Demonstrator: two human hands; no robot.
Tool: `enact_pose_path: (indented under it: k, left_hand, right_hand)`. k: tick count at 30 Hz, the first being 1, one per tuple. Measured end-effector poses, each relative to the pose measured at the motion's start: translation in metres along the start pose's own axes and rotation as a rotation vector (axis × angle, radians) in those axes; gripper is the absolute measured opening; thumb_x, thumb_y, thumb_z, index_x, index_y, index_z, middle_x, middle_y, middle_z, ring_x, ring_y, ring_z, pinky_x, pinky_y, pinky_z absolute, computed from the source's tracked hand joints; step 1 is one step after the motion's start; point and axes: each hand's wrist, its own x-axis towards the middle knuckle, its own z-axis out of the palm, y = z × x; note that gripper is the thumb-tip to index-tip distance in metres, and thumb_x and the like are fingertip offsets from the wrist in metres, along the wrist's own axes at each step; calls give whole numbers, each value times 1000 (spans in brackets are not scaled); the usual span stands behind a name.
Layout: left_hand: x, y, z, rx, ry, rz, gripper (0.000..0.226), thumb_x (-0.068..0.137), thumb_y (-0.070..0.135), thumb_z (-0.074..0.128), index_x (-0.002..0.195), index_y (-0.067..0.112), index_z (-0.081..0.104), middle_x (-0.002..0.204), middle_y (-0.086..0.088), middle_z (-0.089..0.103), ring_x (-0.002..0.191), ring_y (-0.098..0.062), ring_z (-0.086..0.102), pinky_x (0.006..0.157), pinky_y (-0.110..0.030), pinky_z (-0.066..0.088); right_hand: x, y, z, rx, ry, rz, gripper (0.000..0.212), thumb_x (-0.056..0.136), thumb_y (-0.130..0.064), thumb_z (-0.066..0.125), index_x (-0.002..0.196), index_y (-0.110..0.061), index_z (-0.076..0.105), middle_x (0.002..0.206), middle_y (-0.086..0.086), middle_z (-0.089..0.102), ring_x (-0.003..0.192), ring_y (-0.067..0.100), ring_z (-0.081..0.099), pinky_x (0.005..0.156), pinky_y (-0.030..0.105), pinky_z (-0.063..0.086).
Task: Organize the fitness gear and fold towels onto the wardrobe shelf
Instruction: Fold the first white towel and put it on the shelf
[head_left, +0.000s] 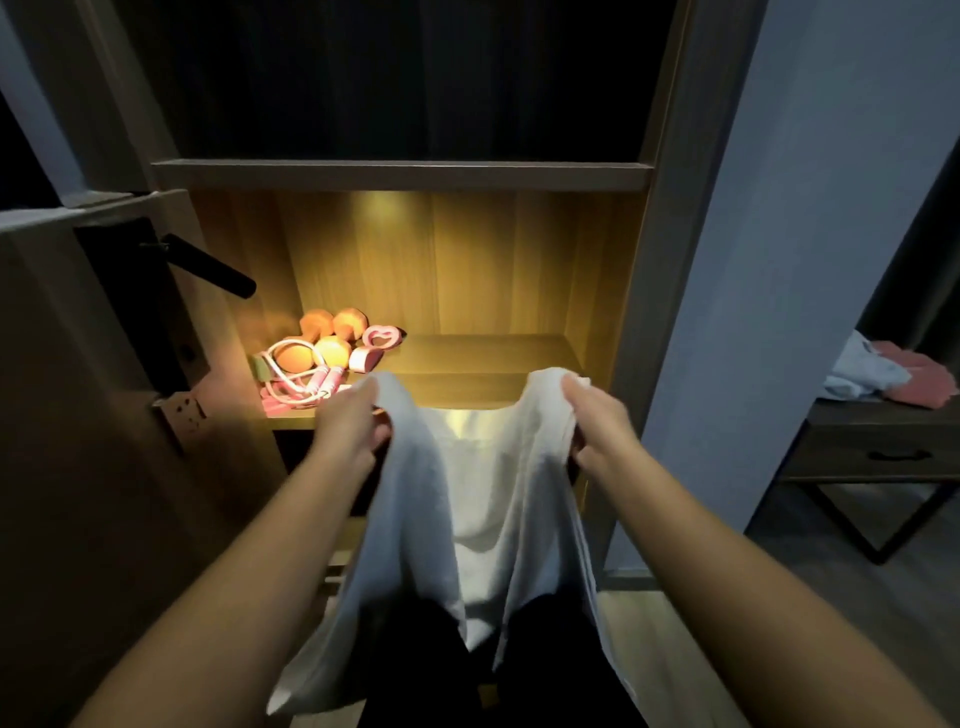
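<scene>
- My left hand (349, 427) and right hand (598, 422) each pinch a corner of the white towel (483, 499), spreading it to fold.
- It hangs at six o'clock; the dumbbells (318, 325) sit at nine o'clock on the wardrobe shelf (493, 358), leaving room.

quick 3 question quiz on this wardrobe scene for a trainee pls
1. True or false: the white towel already lies folded on the lit shelf.
2. Where on the shelf do the orange dumbbells and pink jump rope sit? A left end; B middle; C right end.
3. Fill in: the towel's top edge is gripped by ___ hands.
Key: 1 false, it hangs unfolded in front of the shelf; 2 A; 3 both, left hand and right hand.
</scene>
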Motion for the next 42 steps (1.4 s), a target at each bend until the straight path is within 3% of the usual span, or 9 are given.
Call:
enact_pose_path:
  k: [2, 5, 9, 15, 25, 33, 36, 39, 42]
  left_hand:
    - [-21, -26, 12, 176, -121, 18, 1, 96, 16, 58, 95, 15, 58, 81, -5, 52, 68, -14, 51, 56, -25, 45]
    - [-40, -53, 15, 310, -234, 64, 14, 94, 16, 61, 82, 9, 63, 65, -3, 59, 57, -12, 56, 50, -22, 48]
    - [-51, -69, 12, 494, -240, 160, 16, 90, 12, 60, 75, 9, 65, 69, -4, 64, 71, -17, 64, 54, -19, 51]
    - [-52, -75, 3, 692, -298, 254, 12, 89, 11, 60, 85, 16, 70, 81, -6, 71, 79, -19, 71, 70, -34, 62]
    - [-47, -58, -7, 918, -549, 341, 12, 94, 15, 61, 96, 18, 72, 82, 0, 73, 72, -8, 72, 70, -25, 60]
    - [-27, -32, -3, 858, -665, 439, 12, 82, 18, 74, 75, 9, 68, 62, -6, 67, 53, -12, 60, 50, -21, 48]
    - [-13, -16, 7, 805, -709, 591, 18, 75, 18, 78, 82, 19, 62, 73, 11, 60, 67, -3, 53, 64, -23, 45]
    - [-4, 9, 23, 809, -910, 666, 22, 81, 28, 71, 101, 35, 65, 110, 25, 65, 109, 5, 56, 92, -24, 44]
    - [-3, 35, 42, 856, -998, 691, 23, 79, 51, 58, 84, 30, 66, 89, 23, 67, 89, 6, 58, 79, -18, 43]
  right_hand:
    - [-21, 18, 15, -120, -102, -57, 18, 94, -25, 63, 105, -11, 66, 98, 8, 70, 91, 21, 67, 80, 35, 57]
    - [-44, 35, 22, -332, -169, -183, 20, 92, -21, 63, 93, -2, 69, 82, 11, 68, 75, 20, 62, 66, 32, 50]
    - [-53, 44, 14, -531, -174, -329, 13, 87, -19, 63, 81, -11, 71, 71, 6, 65, 68, 12, 58, 63, 28, 45]
    - [-55, 57, 7, -685, -209, -474, 12, 89, -20, 64, 85, -22, 74, 76, -11, 70, 74, -1, 63, 61, 11, 45]
    - [-56, 59, 9, -974, -284, -665, 19, 95, -20, 59, 105, -20, 76, 90, 0, 70, 86, 13, 61, 77, 29, 48]
    - [-53, 36, 7, -798, -435, -683, 19, 95, -13, 60, 105, -11, 75, 88, -4, 70, 81, 6, 62, 75, 27, 46]
    - [-54, 13, 12, -682, -525, -634, 22, 98, -13, 54, 105, -11, 75, 87, 5, 72, 80, 23, 64, 75, 43, 51]
    - [-58, -19, 16, -616, -665, -630, 23, 98, -20, 54, 110, -16, 73, 98, 5, 73, 95, 25, 66, 88, 50, 51]
    - [-63, -54, 21, -654, -743, -658, 27, 92, -38, 62, 110, -21, 72, 99, 6, 72, 95, 26, 66, 85, 47, 52]
